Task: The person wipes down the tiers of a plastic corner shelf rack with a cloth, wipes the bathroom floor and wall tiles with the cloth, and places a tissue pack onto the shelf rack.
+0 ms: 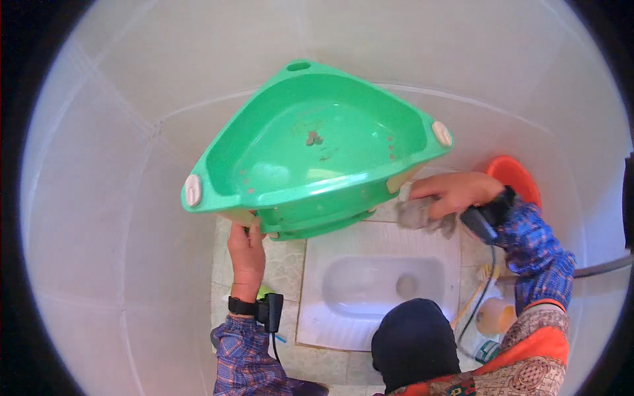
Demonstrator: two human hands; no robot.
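Observation:
A green plastic corner shelf (330,142) is tilted in front of me, its hollow upper tray facing me. Brown dirt specks mark the tray, and pale caps sit at its two front corners. My left hand (246,251) grips the shelf's underside near the left corner, its fingers partly hidden behind the plastic. To the right of the shelf, my right hand (456,193) is closed around a crumpled greyish cloth (417,214), a little blurred. From this view I cannot tell whether the cloth touches the shelf.
Below the shelf lies a white squat toilet (317,323) set in the tiled floor (284,330). An orange-red plastic container (514,175) stands by the right wall. A dark hose (602,267) and a pale yellowish container (496,317) are at right. Pale walls (99,231) surround me closely.

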